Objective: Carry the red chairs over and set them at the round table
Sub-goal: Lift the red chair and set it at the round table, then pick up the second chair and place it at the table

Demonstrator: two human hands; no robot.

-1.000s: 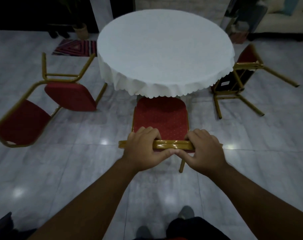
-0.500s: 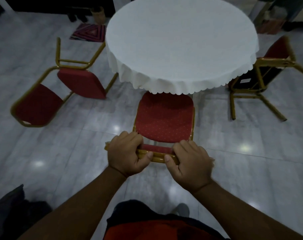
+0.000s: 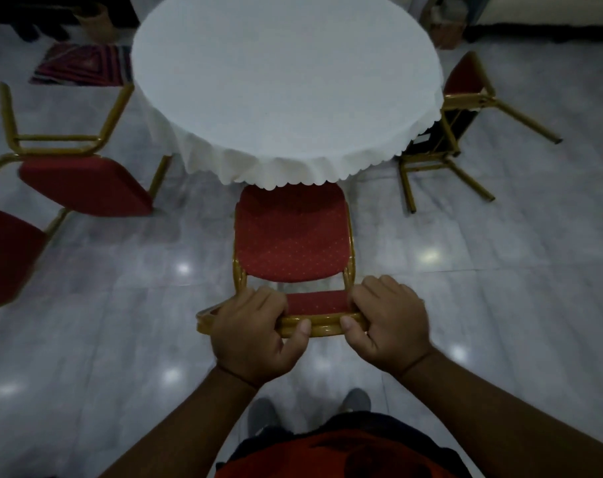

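Gold-painted tubular top rail of the red chair (image 3: 291, 243): gripped by both hands. Left hand (image 3: 255, 334) wrapped over the rail's left part, thumb underneath on the near side; right hand (image 3: 386, 327) wrapped over the right part in the same way. Both closed firmly on the rail, with a strip of red backrest padding showing between them.

Red chair, held: upright on its legs, seat facing the round worktop (image 3: 286, 81), front edge of the seat tucked just under the scalloped hem of the white tablecloth (image 3: 269, 167). Seat fabric red with small pale dots, frame gold.

Second red chair (image 3: 86, 184), to the left: lying tipped on the floor (image 3: 120, 322), gold legs pointing toward the worktop, seat and backrest pads facing the camera.

Third red chair (image 3: 462, 108), to the right: also tipped over, legs splayed out over the floor, dark underside of the seat showing, close beside the worktop's right edge.

Floor: pale grey glossy tile, with bright light reflections.

Striped mat (image 3: 82, 63): on the floor at far left, beyond the second chair.

Person: red shirt, grey shoes visible at bottom edge.
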